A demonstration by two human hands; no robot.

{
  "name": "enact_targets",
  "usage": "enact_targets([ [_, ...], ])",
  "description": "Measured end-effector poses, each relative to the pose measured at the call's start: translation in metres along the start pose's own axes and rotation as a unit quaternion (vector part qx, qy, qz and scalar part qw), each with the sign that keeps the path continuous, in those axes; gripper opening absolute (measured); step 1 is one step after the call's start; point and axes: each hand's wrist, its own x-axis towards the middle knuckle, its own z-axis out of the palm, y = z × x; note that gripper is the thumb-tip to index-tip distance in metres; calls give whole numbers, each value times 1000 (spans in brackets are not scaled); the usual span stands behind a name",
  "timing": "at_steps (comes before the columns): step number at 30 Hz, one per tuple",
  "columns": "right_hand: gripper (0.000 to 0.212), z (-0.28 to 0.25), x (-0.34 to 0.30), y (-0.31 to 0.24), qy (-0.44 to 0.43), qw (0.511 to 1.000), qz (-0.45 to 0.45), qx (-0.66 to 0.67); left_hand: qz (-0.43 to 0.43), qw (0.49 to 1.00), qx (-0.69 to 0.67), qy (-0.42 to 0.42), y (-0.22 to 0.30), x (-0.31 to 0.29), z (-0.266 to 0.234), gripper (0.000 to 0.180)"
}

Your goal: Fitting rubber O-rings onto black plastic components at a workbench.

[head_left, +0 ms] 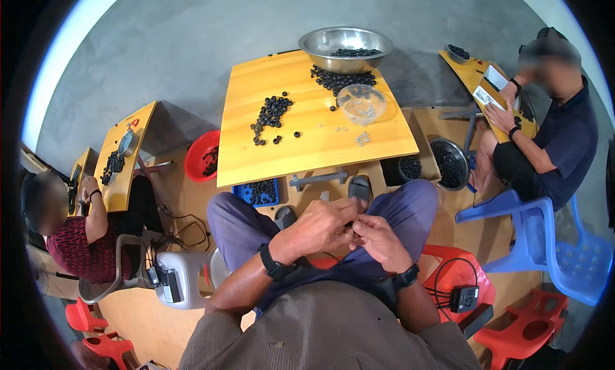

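Above my lap, my left hand (325,224) and my right hand (380,240) meet with their fingertips pinched together. A small dark piece seems to sit between them, mostly hidden by the fingers. In front stands a yellow wooden table (307,158). On its left half lies a loose group of small black ring-shaped parts (274,110). A denser heap of the same black parts (343,82) spreads below a large steel bowl (346,62) at the far edge. Beside that heap, a clear plastic tub (362,104) holds small clear pieces, and a few more clear pieces (363,139) lie near it.
Under the table are a blue tray (256,194) of black parts, a red basin (204,155) and a steel bowl (450,164). One person (544,126) works at the right, another (86,232) at the left. A blue chair (544,232) and red stools (525,325) stand around.
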Motion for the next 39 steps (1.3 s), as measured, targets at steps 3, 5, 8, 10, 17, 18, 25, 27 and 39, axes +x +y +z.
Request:
enact_targets([
  [3,21,0,-1,-6,3,999,27,-24,13,1000,-7,-9,0,1,2,31],
  [5,22,0,-1,-6,2,999,34,-22,30,999,-22,16,-3,1,7,20],
  [8,22,-5,5,-6,1,999,37,-19,9,999,-35,33,-16,-2,17,20],
  [10,22,-16,8,-1,4,999,36,-18,-35,995,-95,3,-24,2,19,20],
  [17,20,-10,13,5,27,999,-33,-17,-127,976,-174,-38,-28,10,33,38],
  [18,18,-11,16,11,26,998,-53,-20,-124,976,-175,-41,-26,13,36,38],
  [25,10,3,18,13,50,991,-108,-66,-187,956,-223,-33,-16,26,33,38],
  [27,11,7,16,11,46,989,-123,-74,-194,953,-233,-10,-19,26,40,34],
  [39,12,21,4,-5,75,990,-109,-54,-167,965,-197,38,-7,29,41,34],
])
